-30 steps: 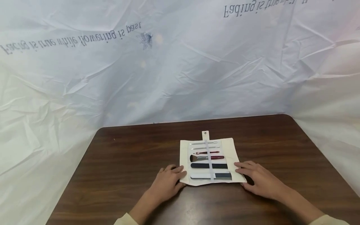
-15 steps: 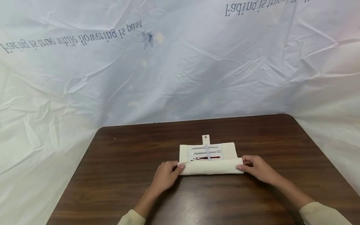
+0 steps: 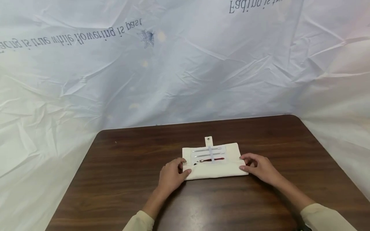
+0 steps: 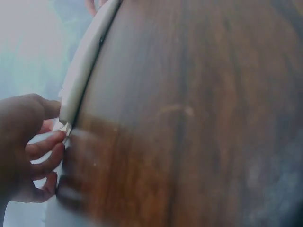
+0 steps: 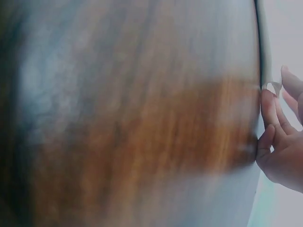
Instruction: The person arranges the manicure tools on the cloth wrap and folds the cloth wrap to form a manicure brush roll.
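Observation:
A cream fabric tool roll [image 3: 215,171] lies on the table with its near part folded over. My left hand [image 3: 171,175] grips the left end of the fold, thumb in front and fingertips at the far side. At the right end, the thumb and fingers of my right hand [image 3: 261,168] pinch the fold. Two thin silver tools [image 3: 208,154] and a red-handled tool [image 3: 212,159] show under a clear strap [image 3: 211,154]. The fold hides the brush and files. In the left wrist view the roll's thick edge [image 4: 78,80] meets the left fingers; the right wrist view shows the opposite end [image 5: 265,47].
A snap tab [image 3: 208,141] sticks out from the roll's far edge. The dark wood table [image 3: 130,166] has rounded far corners. A pale printed sheet [image 3: 173,80] hangs behind it and along both sides.
The hands have folded the roll's near edge up and away, covering the brush and files. Over the last half second the fold has settled flatter, and the fingers have shifted along its ends.

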The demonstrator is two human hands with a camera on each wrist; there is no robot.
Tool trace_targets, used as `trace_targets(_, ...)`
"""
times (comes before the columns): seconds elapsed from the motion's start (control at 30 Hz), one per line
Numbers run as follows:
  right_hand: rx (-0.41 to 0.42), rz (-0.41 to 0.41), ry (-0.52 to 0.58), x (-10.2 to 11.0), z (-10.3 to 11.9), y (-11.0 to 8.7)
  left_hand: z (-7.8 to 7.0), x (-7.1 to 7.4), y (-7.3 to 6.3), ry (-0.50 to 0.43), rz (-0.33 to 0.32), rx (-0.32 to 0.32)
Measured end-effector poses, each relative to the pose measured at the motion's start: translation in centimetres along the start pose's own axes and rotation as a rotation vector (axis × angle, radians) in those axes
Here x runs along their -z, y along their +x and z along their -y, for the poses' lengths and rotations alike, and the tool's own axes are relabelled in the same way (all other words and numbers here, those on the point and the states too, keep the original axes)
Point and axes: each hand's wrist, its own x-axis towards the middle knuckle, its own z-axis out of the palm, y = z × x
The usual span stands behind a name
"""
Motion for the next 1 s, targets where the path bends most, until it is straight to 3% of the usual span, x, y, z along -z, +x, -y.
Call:
trace_targets(0.13,0.025,-0.043,-0.048,-0.2,-0.2,-0.2,0.5,0.2,-0.1,-0.034,0.006,-0.076)
trace_targets(0.27,0.096,-0.050,-0.201,0.0,-0.5,-0.2,1.3,0.7,0.0,-0.033,0.099,-0.190)
trace_targets(0.43,0.175,0.075,-0.312,0.6,-1.0,0.1,2.3,1.1,-0.1,-0.024,0.251,-0.179)
trace_targets(0.57,0.174,0.164,-0.322,0.9,-1.2,0.3,2.6,1.2,-0.2,-0.035,0.299,-0.178)
trace_targets(0.8,0.162,0.129,-0.308,1.0,-1.2,0.5,2.3,1.1,-0.2,-0.076,0.242,-0.150)
trace_targets(1.0,0.047,0.111,-0.081,1.0,-1.1,1.3,1.8,0.5,0.7,-0.182,0.060,-0.077)
